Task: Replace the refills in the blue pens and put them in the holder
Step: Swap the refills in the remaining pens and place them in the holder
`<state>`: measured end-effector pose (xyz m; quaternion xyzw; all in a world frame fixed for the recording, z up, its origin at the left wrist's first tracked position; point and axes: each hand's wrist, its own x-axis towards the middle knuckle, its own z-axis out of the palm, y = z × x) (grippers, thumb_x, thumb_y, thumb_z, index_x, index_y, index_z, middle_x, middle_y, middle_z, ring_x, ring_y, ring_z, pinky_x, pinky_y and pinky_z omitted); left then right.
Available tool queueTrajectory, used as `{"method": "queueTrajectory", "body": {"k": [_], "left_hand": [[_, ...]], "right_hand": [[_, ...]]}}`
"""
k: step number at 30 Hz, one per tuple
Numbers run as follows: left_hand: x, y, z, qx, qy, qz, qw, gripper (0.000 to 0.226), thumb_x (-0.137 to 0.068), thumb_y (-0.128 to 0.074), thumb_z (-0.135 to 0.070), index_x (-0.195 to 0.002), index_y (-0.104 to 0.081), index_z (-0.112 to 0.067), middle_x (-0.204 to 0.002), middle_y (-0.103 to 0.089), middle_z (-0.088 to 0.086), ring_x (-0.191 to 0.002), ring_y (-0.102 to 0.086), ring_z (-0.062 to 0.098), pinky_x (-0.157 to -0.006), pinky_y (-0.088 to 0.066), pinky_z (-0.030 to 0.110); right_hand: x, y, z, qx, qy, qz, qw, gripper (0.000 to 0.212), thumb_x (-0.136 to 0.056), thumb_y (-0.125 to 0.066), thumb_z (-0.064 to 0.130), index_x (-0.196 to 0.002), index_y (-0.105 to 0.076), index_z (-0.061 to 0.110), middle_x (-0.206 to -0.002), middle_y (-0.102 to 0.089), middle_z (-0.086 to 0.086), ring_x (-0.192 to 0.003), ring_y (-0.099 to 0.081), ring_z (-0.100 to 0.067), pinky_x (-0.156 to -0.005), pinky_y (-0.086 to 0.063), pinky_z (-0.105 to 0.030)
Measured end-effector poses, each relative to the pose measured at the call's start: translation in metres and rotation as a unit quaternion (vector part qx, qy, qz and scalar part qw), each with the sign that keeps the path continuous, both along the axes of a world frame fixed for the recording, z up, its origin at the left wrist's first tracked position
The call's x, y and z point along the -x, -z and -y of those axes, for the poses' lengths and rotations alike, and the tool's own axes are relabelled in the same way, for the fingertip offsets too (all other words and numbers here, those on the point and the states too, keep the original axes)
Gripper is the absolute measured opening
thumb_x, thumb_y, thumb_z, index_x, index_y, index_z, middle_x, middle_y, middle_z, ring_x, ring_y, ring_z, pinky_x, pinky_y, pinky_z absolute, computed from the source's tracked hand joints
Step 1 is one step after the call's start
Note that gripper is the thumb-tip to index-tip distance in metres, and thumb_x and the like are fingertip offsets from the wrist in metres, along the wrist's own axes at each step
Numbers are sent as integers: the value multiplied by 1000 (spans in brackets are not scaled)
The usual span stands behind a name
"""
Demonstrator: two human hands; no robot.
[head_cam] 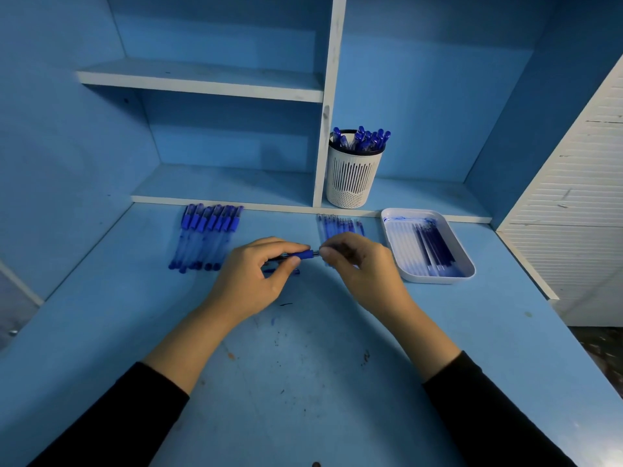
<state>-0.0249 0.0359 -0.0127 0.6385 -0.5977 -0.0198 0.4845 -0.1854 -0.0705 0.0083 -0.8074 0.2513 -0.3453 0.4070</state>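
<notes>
My left hand [259, 274] grips a blue pen [301, 254] by its barrel, held level over the desk. The fingertips of my right hand [357, 264] pinch the metal tip at the pen's right end. A small blue piece [286, 272] lies on the desk under my left fingers, partly hidden. A row of several capped blue pens [205, 237] lies at the back left. Several loose refills [340, 225] lie in a row behind my right hand. The white slotted holder [352, 178] on the low shelf has several blue pens in it.
A white tray [463, 274] with several refills sits at the right of the blue desk [303, 382]. A white upright divider [322, 156] stands just left of the holder. A white slatted panel [573, 197] closes the right side.
</notes>
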Motion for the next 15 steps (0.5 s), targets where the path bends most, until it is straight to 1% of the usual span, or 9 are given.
{"method": "queueTrajectory", "body": {"k": [2, 3, 5, 7, 10, 12, 14, 15], "left_hand": [[1, 0, -1, -2, 5, 3, 1000, 23, -90, -68, -8, -108, -74, -21, -96, -70, -13, -92, -66, 6, -79, -51, 16], [1, -1, -1, -2, 6, 1, 1000, 23, -90, -68, -8, -108, -74, -21, -96, -70, -14, -92, -66, 6, -79, -50, 15], [1, -1, -1, 0, 5, -2, 1000, 23, -90, -68, -8, -108, -74, -21, -95, -69, -16, -91, -65, 5, -79, -49, 14], [1, -2, -2, 0, 4, 0, 1000, 22, -90, -68, -8, -108, -74, -20, -95, -70, -15, -90, -65, 5, -78, -49, 14], [0, -3, -3, -2, 7, -8, 1000, 21, -91, -67, -9, -108, -74, -19, -97, -70, -14, -93, -66, 5, -79, -50, 15], [-1, -4, -4, -2, 6, -12, 1000, 22, -91, -67, -9, -109, -74, -20, -98, -70, -15, -94, -65, 5, -80, -49, 14], [-2, -5, -5, -1, 2, -12, 1000, 22, -91, -67, -9, -109, -74, -20, -98, -70, -16, -93, -65, 4, -79, -49, 14], [-2, -5, -6, -2, 0, -12, 1000, 22, -91, -67, -9, -109, -74, -20, -98, -70, -15, -93, -65, 5, -78, -49, 14]], "right_hand": [[2, 0, 2, -6, -2, -22, 1000, 6, -90, -65, 19, -88, -68, 14, -74, -66, 9, -66, -57, 0, -66, -43, -9], [2, 0, 2, -27, -15, -18, 999, 4, -89, -67, 17, -92, -68, 14, -79, -68, 7, -69, -60, 0, -69, -45, -10], [4, -1, 1, -54, -41, 5, 998, 14, -87, -66, 4, -98, -65, 12, -90, -69, 4, -81, -65, -6, -77, -49, -13], [4, -1, 1, -34, -44, 12, 998, 17, -87, -63, -1, -95, -64, 14, -88, -68, 4, -81, -65, -8, -79, -48, -13], [3, -1, 2, -25, -35, -5, 999, 9, -86, -69, 9, -92, -66, 16, -80, -67, 8, -73, -62, -2, -73, -46, -10], [4, 0, 3, -48, -44, 1, 998, 14, -84, -72, 10, -96, -66, 15, -85, -69, 3, -78, -64, -6, -77, -49, -13], [4, -1, 3, -62, -62, 22, 996, 20, -85, -69, 3, -101, -65, 14, -92, -69, -2, -85, -66, -12, -82, -51, -18], [4, -1, 2, -54, -66, 26, 996, 19, -86, -66, 1, -100, -65, 13, -92, -69, -2, -85, -66, -13, -82, -51, -18]]}}
